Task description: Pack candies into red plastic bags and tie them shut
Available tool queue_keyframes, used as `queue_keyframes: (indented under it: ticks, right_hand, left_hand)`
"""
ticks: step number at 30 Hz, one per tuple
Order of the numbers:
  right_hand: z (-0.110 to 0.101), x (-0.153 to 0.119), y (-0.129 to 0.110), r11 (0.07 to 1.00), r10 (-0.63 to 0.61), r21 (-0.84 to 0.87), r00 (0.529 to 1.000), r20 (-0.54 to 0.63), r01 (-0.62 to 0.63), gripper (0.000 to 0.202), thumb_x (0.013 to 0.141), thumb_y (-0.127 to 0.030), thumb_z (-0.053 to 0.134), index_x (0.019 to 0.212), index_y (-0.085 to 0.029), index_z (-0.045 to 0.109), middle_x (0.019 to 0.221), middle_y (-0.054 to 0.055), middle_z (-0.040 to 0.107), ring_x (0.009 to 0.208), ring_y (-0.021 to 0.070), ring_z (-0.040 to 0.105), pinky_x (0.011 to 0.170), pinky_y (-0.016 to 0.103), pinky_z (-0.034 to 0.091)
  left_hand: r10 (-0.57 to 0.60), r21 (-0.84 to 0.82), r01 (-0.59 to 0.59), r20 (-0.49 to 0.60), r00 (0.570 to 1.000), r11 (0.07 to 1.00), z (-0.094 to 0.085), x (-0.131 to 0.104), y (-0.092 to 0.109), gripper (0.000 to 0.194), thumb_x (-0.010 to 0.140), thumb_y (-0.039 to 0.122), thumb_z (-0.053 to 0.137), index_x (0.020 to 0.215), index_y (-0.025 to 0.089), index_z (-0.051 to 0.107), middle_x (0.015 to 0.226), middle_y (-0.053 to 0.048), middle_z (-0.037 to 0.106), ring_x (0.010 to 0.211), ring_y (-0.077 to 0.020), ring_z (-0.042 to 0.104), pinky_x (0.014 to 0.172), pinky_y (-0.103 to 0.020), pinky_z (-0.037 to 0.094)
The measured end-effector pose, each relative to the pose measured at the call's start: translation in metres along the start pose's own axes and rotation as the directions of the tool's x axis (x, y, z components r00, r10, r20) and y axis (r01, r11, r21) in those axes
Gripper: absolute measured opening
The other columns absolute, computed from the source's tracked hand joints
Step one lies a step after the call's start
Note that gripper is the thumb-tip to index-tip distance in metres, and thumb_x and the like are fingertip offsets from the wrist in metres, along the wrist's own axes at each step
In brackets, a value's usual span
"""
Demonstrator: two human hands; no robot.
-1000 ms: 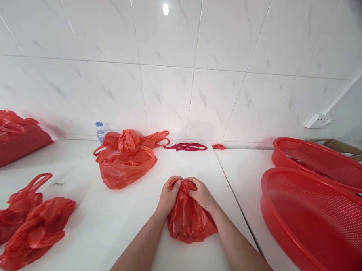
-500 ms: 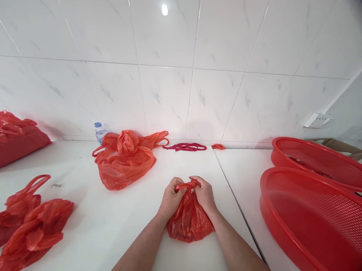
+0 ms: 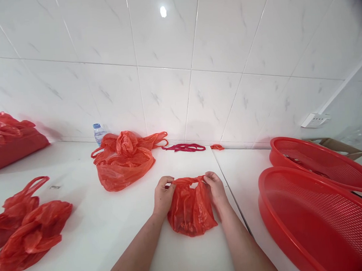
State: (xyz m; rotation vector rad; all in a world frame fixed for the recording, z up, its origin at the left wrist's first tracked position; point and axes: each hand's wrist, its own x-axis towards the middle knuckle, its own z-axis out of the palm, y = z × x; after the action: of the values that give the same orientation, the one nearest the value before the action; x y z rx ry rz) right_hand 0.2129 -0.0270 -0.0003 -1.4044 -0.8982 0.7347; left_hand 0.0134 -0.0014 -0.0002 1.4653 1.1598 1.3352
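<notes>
A thin red plastic bag (image 3: 191, 212) rests on the white table in front of me, with small dark lumps showing through its bottom. My left hand (image 3: 164, 195) pinches the bag's upper left corner between thumb and fingers. At the upper right corner, my right hand (image 3: 215, 188) grips the plastic the same way. The top edge is stretched sideways between both hands, and a small gap shows below it near the right hand. What exactly lies inside the bag I cannot make out.
Two red mesh baskets (image 3: 295, 234) stand at the right. Behind, left of centre, lies a larger red bag (image 3: 125, 170) beside a water bottle (image 3: 98, 133). Dark red strips (image 3: 184, 147) lie along the wall. More red bags (image 3: 37, 232) are at the left, below a wrapped red bundle (image 3: 14, 148).
My hands have moved apart, the left one leftward and the right one rightward. The bag's top, gathered before, is now spread wide between them.
</notes>
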Motion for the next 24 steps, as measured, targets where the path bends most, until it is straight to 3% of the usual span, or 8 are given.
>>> queue_keyframes:
  ticks: [4,7,11,19,24]
  right_hand:
    - [-0.018,0.008,-0.001,0.982,-0.074,-0.186,0.970,-0.233,0.030,0.017,0.070,-0.031,0.049,0.084,-0.022,0.054,0.083,0.004,0.060,0.079,0.0200,0.054,0.074,0.032,0.042]
    - [-0.027,0.010,-0.002,0.959,-0.100,-0.284,0.945,-0.312,0.007,0.018,0.069,-0.027,0.045,0.084,-0.022,0.054,0.086,0.005,0.059,0.079,0.0204,0.053,0.071,0.031,0.041]
    - [-0.027,0.010,0.000,0.939,-0.111,-0.343,0.945,-0.309,-0.002,0.021,0.067,-0.024,0.044,0.085,-0.023,0.056,0.088,0.005,0.059,0.079,0.0200,0.054,0.069,0.030,0.041]
    - [-0.028,0.013,0.007,0.919,-0.083,-0.394,0.961,-0.263,-0.028,0.022,0.066,-0.024,0.045,0.084,-0.023,0.057,0.072,0.000,0.053,0.065,0.0178,0.052,0.061,0.029,0.042]
    - [-0.026,0.015,0.010,0.915,-0.117,-0.403,0.959,-0.259,0.003,0.025,0.066,-0.025,0.047,0.089,-0.022,0.059,0.100,0.007,0.055,0.092,0.0221,0.055,0.074,0.031,0.044]
  left_hand:
    - [0.040,0.068,-0.028,-0.191,0.981,0.997,-0.015,0.010,-0.006,0.010,0.076,0.030,0.055,0.081,0.022,0.059,0.092,-0.002,0.062,0.087,-0.0181,0.056,0.077,-0.030,0.043]
    - [-0.001,0.072,0.020,-0.250,0.968,0.997,-0.022,0.014,-0.006,0.010,0.076,0.030,0.055,0.080,0.022,0.059,0.086,-0.001,0.062,0.081,-0.0172,0.056,0.075,-0.030,0.043]
    - [-0.041,0.060,0.058,-0.262,0.964,0.997,-0.024,0.014,-0.003,0.008,0.075,0.029,0.055,0.076,0.021,0.058,0.080,0.000,0.061,0.074,-0.0156,0.055,0.071,-0.028,0.043]
    - [-0.049,0.004,0.051,-0.224,0.973,0.999,-0.023,0.015,-0.006,0.013,0.075,0.033,0.056,0.075,0.020,0.055,0.072,0.001,0.057,0.068,-0.0142,0.052,0.065,-0.026,0.043]
    - [-0.061,-0.015,0.059,-0.212,0.975,0.998,-0.022,0.016,-0.009,0.012,0.073,0.031,0.055,0.076,0.019,0.055,0.072,0.001,0.057,0.067,-0.0136,0.051,0.063,-0.025,0.043]
